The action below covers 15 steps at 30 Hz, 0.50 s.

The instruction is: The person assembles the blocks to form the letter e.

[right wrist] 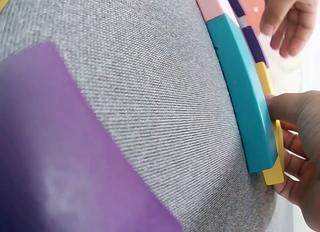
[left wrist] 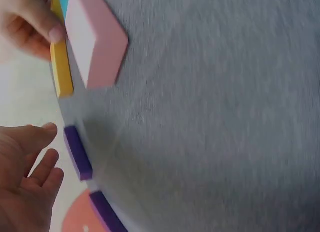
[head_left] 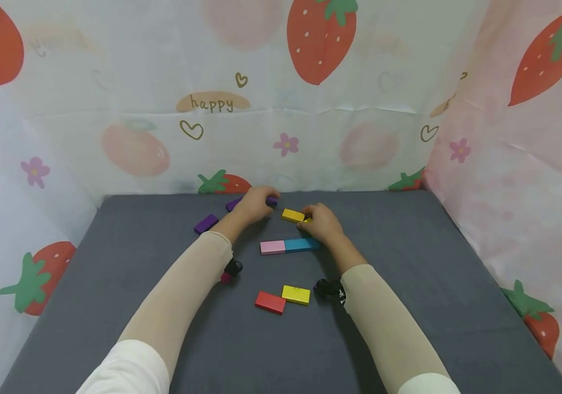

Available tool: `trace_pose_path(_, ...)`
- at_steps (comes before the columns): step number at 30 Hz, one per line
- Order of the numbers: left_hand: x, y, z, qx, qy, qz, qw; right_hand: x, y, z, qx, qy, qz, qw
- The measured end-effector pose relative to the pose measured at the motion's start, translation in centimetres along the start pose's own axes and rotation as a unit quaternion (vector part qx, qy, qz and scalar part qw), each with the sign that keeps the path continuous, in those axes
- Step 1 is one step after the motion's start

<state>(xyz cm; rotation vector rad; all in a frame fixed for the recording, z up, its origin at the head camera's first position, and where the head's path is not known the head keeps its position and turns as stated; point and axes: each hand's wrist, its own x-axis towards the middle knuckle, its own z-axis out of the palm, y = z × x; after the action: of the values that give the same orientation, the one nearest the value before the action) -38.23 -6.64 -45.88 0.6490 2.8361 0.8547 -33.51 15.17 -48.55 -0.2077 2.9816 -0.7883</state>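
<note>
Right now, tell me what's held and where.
The right hand pinches a yellow block, thumb on its near side, fingers behind; the left hand holds nothing.

The left hand (left wrist: 25, 177), fingers loosely bent, shows at the lower left, near but apart from a purple block (left wrist: 78, 154) on a desk (left wrist: 210, 101) covered in grey cloth; a second purple block (left wrist: 107, 213) lies just below, cut off by the bottom edge. At the upper left, the right hand (left wrist: 31, 21) has its grip on a yellow block (left wrist: 62, 69), beside a pink block (left wrist: 102, 46) and a sliver of teal block (left wrist: 64, 0). Behind is a pale backdrop (left wrist: 30, 99) with a coral-coloured print (left wrist: 77, 214).
</note>
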Motion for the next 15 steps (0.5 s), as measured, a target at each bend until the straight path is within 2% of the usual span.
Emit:
trace_pose_path(9, 0.1, -2.4, -1.5, 0.015, 0.027, -0.038, 0.9988, -0.1, 0.2, 0.2, -0.004, 0.000, -0.002, 1.0000)
trace_pose_path(15, 0.4, -3.4, -1.3, 0.013, 0.033, -0.057, 0.9977, -0.2, 0.1, 0.0, -0.001, 0.001, -0.002, 1.0000)
